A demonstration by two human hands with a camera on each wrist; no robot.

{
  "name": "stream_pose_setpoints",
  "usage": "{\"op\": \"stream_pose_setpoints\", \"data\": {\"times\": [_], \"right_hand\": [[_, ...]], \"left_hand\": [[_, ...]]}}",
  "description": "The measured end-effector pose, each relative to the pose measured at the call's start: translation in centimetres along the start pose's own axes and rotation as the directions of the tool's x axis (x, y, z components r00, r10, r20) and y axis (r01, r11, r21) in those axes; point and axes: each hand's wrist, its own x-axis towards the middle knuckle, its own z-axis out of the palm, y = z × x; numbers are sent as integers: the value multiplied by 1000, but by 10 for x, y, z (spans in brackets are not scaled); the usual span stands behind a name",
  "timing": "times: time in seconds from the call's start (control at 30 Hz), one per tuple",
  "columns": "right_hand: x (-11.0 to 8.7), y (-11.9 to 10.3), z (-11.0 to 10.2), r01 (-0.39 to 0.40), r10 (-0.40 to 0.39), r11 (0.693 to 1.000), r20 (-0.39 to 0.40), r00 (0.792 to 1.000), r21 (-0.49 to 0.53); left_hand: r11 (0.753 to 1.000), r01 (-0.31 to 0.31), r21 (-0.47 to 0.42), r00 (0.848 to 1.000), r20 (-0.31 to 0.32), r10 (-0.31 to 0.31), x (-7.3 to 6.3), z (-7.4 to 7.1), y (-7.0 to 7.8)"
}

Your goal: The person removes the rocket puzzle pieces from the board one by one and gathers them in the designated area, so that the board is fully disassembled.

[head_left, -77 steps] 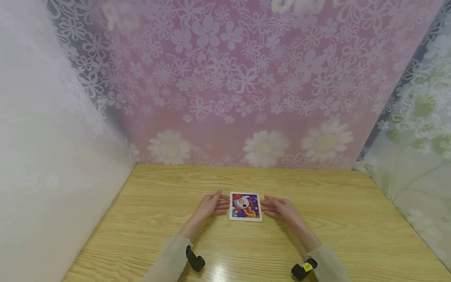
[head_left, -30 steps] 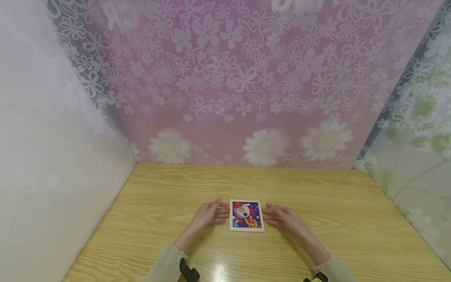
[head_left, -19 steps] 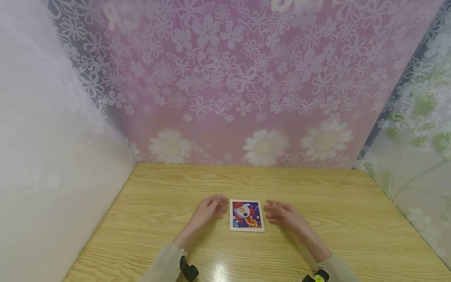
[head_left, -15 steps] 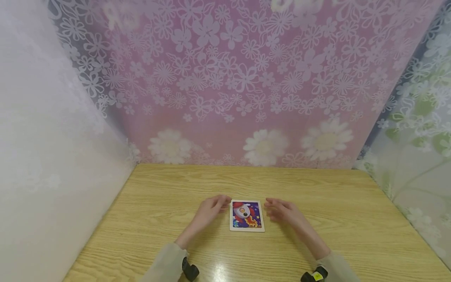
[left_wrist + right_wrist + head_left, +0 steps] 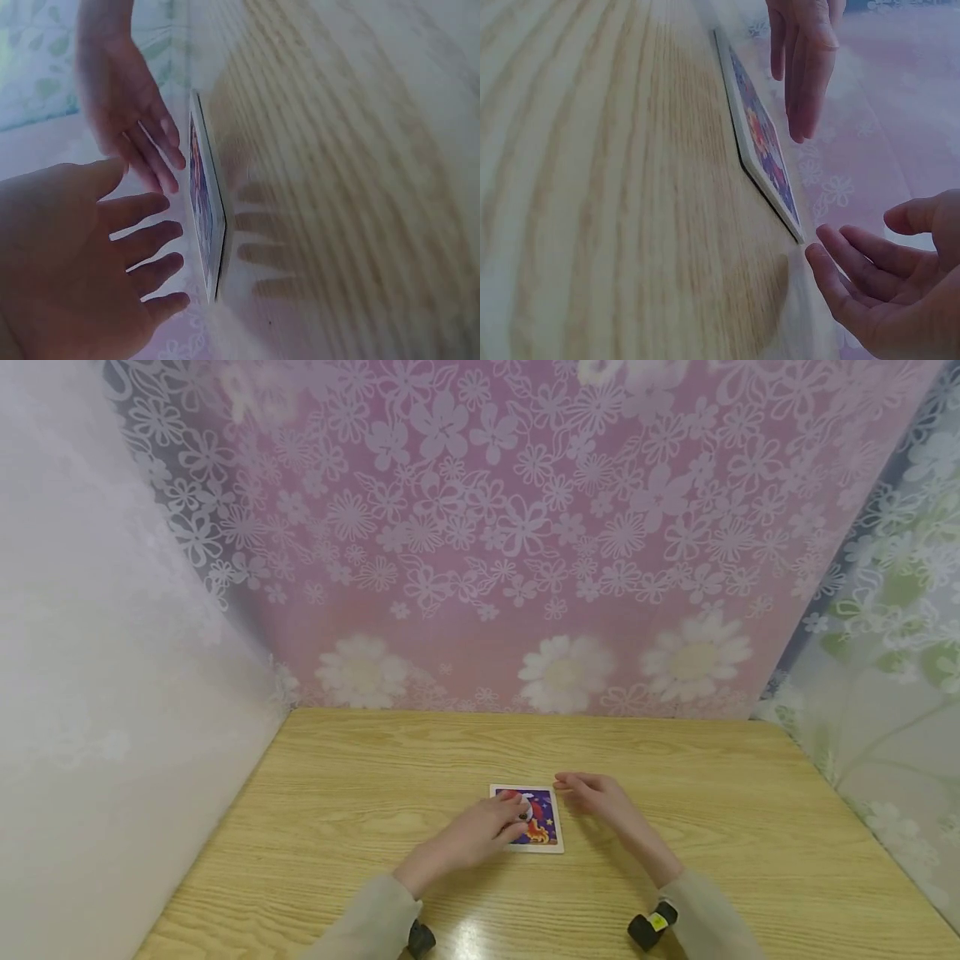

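Note:
A square picture board (image 5: 546,818) with a white border and a rocket on purple lies flat on the wooden table. My left hand (image 5: 480,832) reaches over its left part, covering some of the picture, and holds nothing. In the left wrist view those fingers (image 5: 154,238) are spread just above the board (image 5: 201,196). My right hand (image 5: 600,797) is beside the far right corner, fingertips right at the edge. Seen from the right wrist, the right hand (image 5: 900,281) has loosely bent fingers with nothing in them, close to the board's corner (image 5: 761,139).
The wooden table (image 5: 360,768) runs back to a pink flowered cloth (image 5: 480,552). A pale cloth wall (image 5: 120,693) stands on the left, and a flowered one (image 5: 885,693) on the right. Black wrist cameras (image 5: 651,927) sit at the sleeves.
The board came slightly nearer between both hands, then they parted from its sides. My left hand has since swung right, over the board; my right hand shifted to its far right corner.

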Motion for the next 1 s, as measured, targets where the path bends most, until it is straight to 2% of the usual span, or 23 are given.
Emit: {"op": "stream_pose_setpoints", "data": {"times": [0.2,0.5,0.77,1.0], "right_hand": [[8,3,5,5,-6,995,-10,1000,-98],[10,0,9,-13,13,978,-2,1000,-206],[11,2,9,-42,40,968,-13,999,-247],[9,-3,9,-7,9,958,8,1000,-288]], "left_hand": [[990,0,143,998,63,-9,0,5,8],[982,0,187,993,115,-22,-4,2,14],[975,-18,221,995,99,-4,-2,3,13],[969,-24,248,997,79,5,1,5,12]]}}
